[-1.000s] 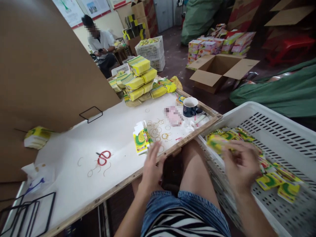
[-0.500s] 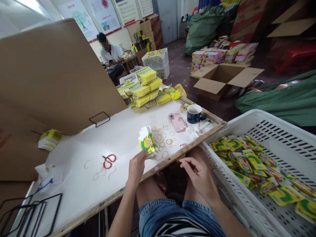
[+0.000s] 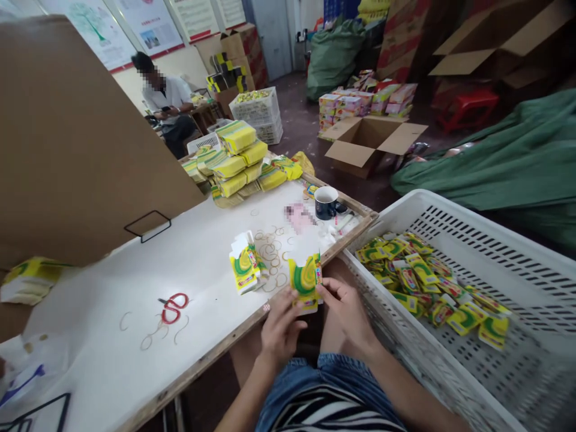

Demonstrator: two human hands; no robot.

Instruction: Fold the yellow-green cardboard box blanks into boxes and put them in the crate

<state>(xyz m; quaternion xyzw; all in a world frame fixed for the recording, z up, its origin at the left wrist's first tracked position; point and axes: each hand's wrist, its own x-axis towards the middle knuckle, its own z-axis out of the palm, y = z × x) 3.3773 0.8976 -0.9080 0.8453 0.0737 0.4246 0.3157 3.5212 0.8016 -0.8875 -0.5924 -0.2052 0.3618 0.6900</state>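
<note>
Between my two hands, just past the table's front edge, is a flat yellow and green printed carton (image 3: 304, 277). My left hand (image 3: 281, 327) pinches its lower left side. On the right side, the fingers of my right hand (image 3: 342, 305) are closed on the carton's edge. A small stack of similar flat cartons (image 3: 245, 264) lies on the white table (image 3: 198, 258) to the left of my hands. Loose rubber bands (image 3: 272, 249) are scattered beside that stack.
A white plastic basket (image 3: 416, 201) holding several cartons stands at my right. Red-handled scissors (image 3: 174, 308) lie on the table. Bundled cartons (image 3: 236, 159) are piled at the far end, near a dark mug (image 3: 326, 203). A person (image 3: 166, 102) sits in the background.
My left hand has moved off the stack with one carton and come to the right, where my right hand now grips it too. The camera view has turned rightward.
</note>
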